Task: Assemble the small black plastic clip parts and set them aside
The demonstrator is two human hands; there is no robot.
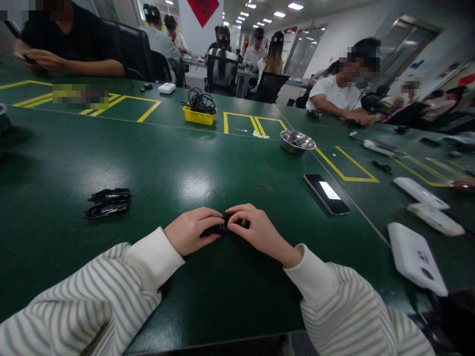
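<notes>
Both hands meet low over the green table (pixel 208 296), near its front edge. My left hand (pixel 195 230) closes its fingers around one end of a small black object (pixel 223 225), whose kind I cannot make out. Thumb and fingers of my right hand (pixel 252 227) pinch the other end of it. Most of the black piece is hidden behind the fingers. To the left lie two bundles of thin black glossy items (pixel 108 202), side by side. A phone (pixel 326 194) with a partly lit screen rests to the right of my right hand.
Farther back stand a yellow tray (pixel 199 116) with coiled black cables (pixel 200 101) and a metal bowl (pixel 297 142). White power banks or similar devices (pixel 415 257) lie along the right side. Yellow tape (pixel 358 178) marks the tabletop. Several people sit around the room.
</notes>
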